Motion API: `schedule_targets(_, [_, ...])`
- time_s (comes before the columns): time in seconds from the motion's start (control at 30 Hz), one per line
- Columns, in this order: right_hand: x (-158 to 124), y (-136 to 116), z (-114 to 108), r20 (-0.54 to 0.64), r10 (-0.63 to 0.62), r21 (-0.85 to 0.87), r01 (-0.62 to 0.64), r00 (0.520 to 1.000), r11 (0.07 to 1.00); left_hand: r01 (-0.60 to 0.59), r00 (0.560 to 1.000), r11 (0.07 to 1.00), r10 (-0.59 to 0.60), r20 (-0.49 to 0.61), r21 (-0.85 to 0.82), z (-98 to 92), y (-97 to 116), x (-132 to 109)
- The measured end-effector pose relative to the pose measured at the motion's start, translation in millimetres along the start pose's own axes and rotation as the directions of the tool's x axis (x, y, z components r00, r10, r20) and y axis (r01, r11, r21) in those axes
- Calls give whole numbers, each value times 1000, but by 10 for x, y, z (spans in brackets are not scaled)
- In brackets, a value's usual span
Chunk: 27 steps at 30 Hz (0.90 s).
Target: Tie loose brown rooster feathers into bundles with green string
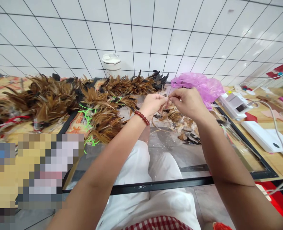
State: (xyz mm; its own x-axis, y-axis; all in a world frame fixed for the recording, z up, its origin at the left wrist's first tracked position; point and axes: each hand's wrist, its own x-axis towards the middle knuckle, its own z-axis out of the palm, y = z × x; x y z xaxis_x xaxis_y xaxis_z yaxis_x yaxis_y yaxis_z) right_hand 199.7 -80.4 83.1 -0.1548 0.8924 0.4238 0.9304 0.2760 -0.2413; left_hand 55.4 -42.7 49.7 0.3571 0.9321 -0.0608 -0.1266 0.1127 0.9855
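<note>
My left hand (pixel 153 104), with a red bead bracelet (pixel 141 118) at the wrist, meets my right hand (pixel 188 101) above a glass tabletop (pixel 165 143). Both hands are pinched at the fingertips around something too small to make out. Below and beside my right hand lies a loose heap of brown and dark feathers (pixel 179 123). Left of my left hand sit bunches of brown feathers (pixel 105 124) tied with bright green string (pixel 90 119). Behind the hands runs a row of brown feathers (pixel 129 85) with black ones (pixel 159 80) at its end.
A purple plastic bag (pixel 199 83) lies behind my right hand. A white lidded cup (pixel 112 64) stands by the tiled wall (pixel 143 32). To the right are a white power bank (pixel 261 135), a charger with a small screen (pixel 234 103) and cables. More feathers (pixel 47 105) pile up at left.
</note>
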Motion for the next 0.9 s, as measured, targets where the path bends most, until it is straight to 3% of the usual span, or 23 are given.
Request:
schedule_targets(0.1, [8,20,34,-98,-9,127,22,995,992,53,998,994,-50,33,-93,-9,40,-42])
schedule_targets(0.2, [32,84,75,-154,-9,309,57,988,949,129,985,967,-99,140,-219,-36,70,-63])
schedule_targets(0.4, [82,205,66,-88,-43,624,89,995,776,232,942,921,-133,308,-313,-86,145,-73])
schedule_targets(0.53, [63,175,18,-74,-72,598,102,995,795,195,948,947,-115,296,-257,-79,226,-127])
schedule_targets(0.73, [19,2,4,-181,25,331,37,983,943,41,996,989,-30,84,-140,-136,320,-148])
schedule_targets(0.8, [2,-40,11,-62,20,217,-6,998,976,0,1000,983,2,14,-181,-197,340,-122])
schedule_targets(0.83, [-10,-59,23,73,-12,160,0,997,987,-16,1000,978,14,-12,-208,-229,348,-108])
schedule_targets(0.87, [-25,-80,45,241,-52,109,26,969,994,-26,999,972,20,-28,-232,-258,356,-96])
schedule_targets(0.9, [-41,-103,78,404,-82,65,60,911,996,-30,999,967,22,-37,-252,-282,363,-87])
